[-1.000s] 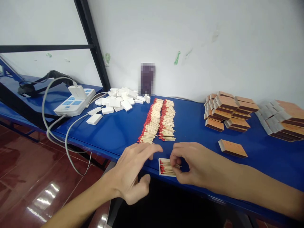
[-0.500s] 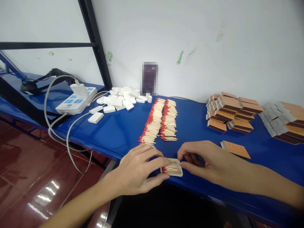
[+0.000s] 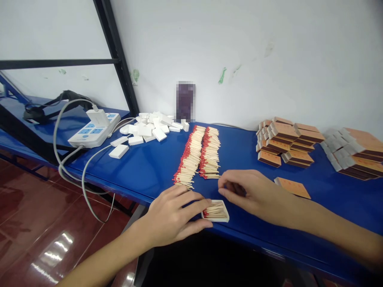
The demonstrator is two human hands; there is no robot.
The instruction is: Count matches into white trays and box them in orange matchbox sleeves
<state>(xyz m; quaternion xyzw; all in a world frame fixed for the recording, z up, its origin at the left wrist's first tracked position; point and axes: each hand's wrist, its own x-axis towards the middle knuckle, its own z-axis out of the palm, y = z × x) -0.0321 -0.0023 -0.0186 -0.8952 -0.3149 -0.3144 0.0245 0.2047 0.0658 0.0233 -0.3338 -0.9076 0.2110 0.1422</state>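
A small white matchbox tray (image 3: 223, 219) lies near the front edge of the blue table, filled with red-tipped matches (image 3: 216, 210). My left hand (image 3: 176, 213) grips its left end, forefinger on top and thumb along the near side. Just beyond the tray's right corner, my right hand (image 3: 242, 189) hovers with curled fingers; a small gap separates thumb and forefinger, and nothing shows between them. Two long rows of matches, a left row (image 3: 191, 153) and a right row (image 3: 210, 153), lie behind the hands.
White trays (image 3: 151, 127) are heaped at the back left, beside a power strip (image 3: 92, 133) with cables. Stacked matchboxes (image 3: 287, 139) stand at the right, with another stack (image 3: 356, 153) farther right. A single matchbox (image 3: 293, 187) lies behind my right forearm. A pixelated dark object (image 3: 185, 101) leans on the wall.
My right hand has drawn back from the tray's right end, moving up and slightly left toward the match rows. My left hand stays on the tray. The view has shifted slightly.
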